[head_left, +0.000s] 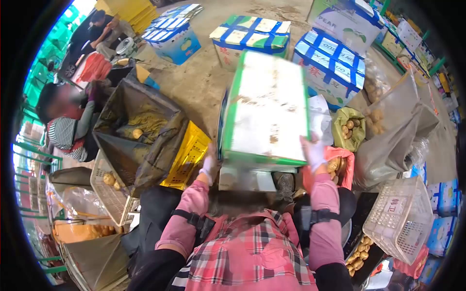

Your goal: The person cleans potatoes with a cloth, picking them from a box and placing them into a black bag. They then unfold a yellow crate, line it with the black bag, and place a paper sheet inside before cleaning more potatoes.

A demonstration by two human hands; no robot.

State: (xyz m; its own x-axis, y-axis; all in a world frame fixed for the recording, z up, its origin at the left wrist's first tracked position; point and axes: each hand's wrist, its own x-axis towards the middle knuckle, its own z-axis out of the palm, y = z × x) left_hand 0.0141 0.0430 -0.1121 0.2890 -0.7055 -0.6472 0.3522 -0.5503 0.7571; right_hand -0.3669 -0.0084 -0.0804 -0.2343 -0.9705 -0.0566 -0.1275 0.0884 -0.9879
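A white cardboard box (269, 104) with green edges and brown smudges on its face is tilted in front of me, slightly blurred. My right hand (313, 150), in a pale glove, grips its lower right edge. My left hand (208, 162), gloved too and smeared by motion, is beside the lower left corner, close to a yellow plastic crate (186, 157). I cannot tell how its fingers are set. Close to my right wrist stands a pink bag (345, 160) with potatoes inside, and behind it a green bag (347, 128) of potatoes.
Several blue-taped cartons (330, 65) stand ahead. At left, a dark lined bin (141, 116) holds a potato, next to a white basket (109, 189). Another white basket (398, 218) and loose potatoes (359, 254) are at right. A co-worker (70, 126) sits at left, another person (99, 34) beyond.
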